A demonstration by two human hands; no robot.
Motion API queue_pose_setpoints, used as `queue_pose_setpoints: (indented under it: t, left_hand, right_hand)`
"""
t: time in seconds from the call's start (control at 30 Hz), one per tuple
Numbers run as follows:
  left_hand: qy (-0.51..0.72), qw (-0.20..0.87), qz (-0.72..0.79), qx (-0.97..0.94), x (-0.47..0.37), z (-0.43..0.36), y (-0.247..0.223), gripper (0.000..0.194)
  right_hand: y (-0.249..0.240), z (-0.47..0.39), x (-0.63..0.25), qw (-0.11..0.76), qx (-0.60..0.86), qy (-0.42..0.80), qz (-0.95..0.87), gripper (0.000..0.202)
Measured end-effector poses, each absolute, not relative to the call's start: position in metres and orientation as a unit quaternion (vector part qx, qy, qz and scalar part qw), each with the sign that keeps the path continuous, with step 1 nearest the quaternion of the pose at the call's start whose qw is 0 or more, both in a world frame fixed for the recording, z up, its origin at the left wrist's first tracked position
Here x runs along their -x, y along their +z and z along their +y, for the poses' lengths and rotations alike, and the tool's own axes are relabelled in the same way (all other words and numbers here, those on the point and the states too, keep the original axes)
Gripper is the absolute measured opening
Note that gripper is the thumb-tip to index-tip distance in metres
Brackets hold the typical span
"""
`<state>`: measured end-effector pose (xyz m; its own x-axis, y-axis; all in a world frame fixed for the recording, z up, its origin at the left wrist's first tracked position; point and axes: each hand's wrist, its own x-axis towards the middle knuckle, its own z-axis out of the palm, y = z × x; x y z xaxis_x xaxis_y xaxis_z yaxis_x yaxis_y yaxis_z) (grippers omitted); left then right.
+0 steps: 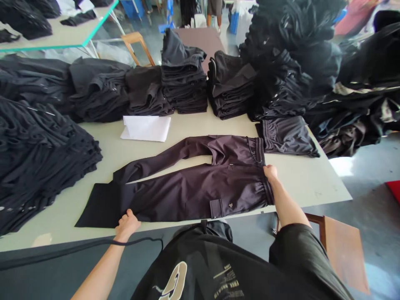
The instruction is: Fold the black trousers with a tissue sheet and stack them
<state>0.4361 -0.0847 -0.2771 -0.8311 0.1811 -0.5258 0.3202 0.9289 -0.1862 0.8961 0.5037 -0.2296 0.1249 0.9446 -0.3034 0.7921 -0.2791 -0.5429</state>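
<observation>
Under the left hand (127,223), the trouser (193,189) leg's hem is hidden by the fingers. The right hand's (270,173) fingertips hide in the waistband. Left of the left hand, the stack of dark garments (40,162) is cut by the edge.

Pale table (312,179), grey floor (368,166), wooden stool (134,39), second table (62,35) with teal edge, wooden seat (340,250) at right, daylight

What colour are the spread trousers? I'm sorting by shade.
Very dark brown-black, plain, seen in the head view: trousers.
</observation>
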Motion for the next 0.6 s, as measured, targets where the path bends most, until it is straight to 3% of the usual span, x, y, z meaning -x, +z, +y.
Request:
queue_pose_setpoints:
  t: [0.2, 0.27, 0.37, 0.47, 0.6]
  left_hand:
    - [-0.13, 0.294, 0.937, -0.139, -0.456, -0.073, -0.262, 0.094]
    - [-0.125, 0.333, 0.924, -0.139, -0.459, -0.069, -0.251, 0.101]
    - [-0.085, 0.451, 0.882, -0.106, -0.443, -0.07, -0.234, 0.104]
    - [0.004, 0.507, 0.857, -0.093, -0.403, -0.071, -0.217, 0.078]
    - [0.164, 0.302, 0.922, -0.181, -0.346, -0.052, -0.205, 0.047]
  right_hand:
    - [-0.22, 0.525, -0.911, 0.08, 0.777, 0.285, -0.556, 0.019]
    - [-0.215, 0.527, -0.901, 0.063, 0.791, 0.257, -0.551, 0.032]
    - [-0.212, 0.512, -0.869, 0.104, 0.769, 0.173, -0.607, 0.052]
    - [-0.221, 0.467, -0.823, 0.121, 0.63, 0.146, -0.753, 0.042]
    - [-0.248, 0.385, -0.759, 0.018, 0.426, 0.196, -0.883, 0.028]
